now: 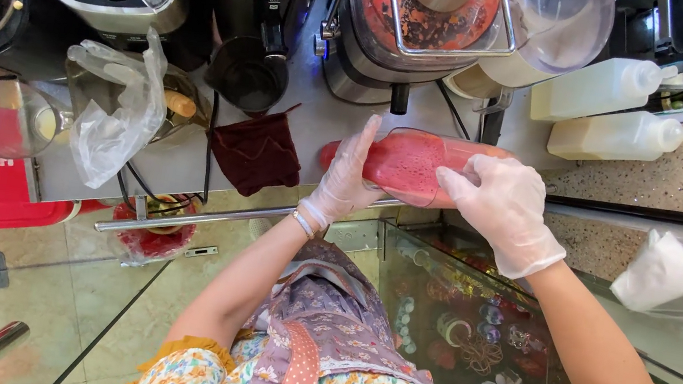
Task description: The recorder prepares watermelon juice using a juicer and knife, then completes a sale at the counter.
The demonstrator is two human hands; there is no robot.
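Right now the left hand point(351, 171) is wrapping its gloved fingers around the left side of a clear plastic cup point(408, 164) full of red juice, standing on the steel counter point(182, 159) near the juicer point(419, 22). The right hand point(503, 207) is pressing down over the cup's right rim, fingers curled. Judging by this, both hands should be keeping the cup level and squeezing gently, since thin plastic buckles and spills.

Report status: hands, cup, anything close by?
Left hand and right hand both grip the cup of red juice. Cup over steel counter. Dark red cloth close left.
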